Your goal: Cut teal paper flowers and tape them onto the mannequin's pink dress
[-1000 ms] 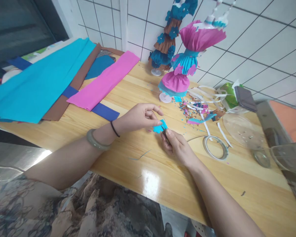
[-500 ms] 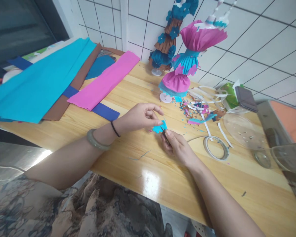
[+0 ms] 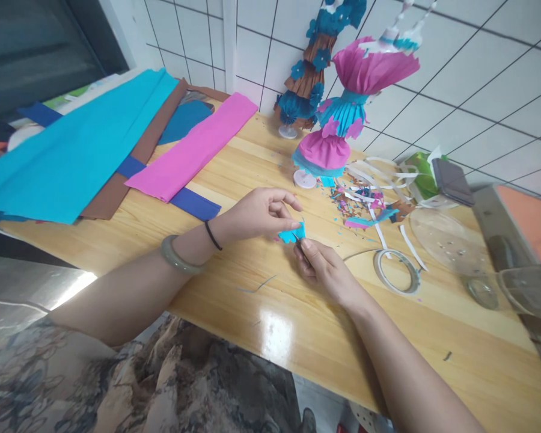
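Observation:
A small piece of turquoise crepe paper (image 3: 300, 231) with a notched lower edge is pinched between the thumb and fingers of my left hand (image 3: 273, 211). My right hand (image 3: 318, 261) is closed around a small dark cutting tool (image 3: 296, 238), which looks like scissors; most of it is hidden in the palm. Its tip meets the paper at the lower right edge. Both hands are just above the wooden table (image 3: 234, 325). On the tabletop below them lies a thin dark strip (image 3: 258, 285).
Crepe paper sheets in turquoise (image 3: 85, 144), brown and pink (image 3: 196, 147) lie at the left. Two paper-dressed figures (image 3: 324, 150) stand by the tiled wall. Paper scraps (image 3: 358, 201), a tape roll (image 3: 397, 271), a clear lid (image 3: 446, 240) and a phone (image 3: 452, 180) are on the right.
The view has shifted very slightly. Both hands stay in nearly the same place, still holding the turquoise paper and the cutting tool.

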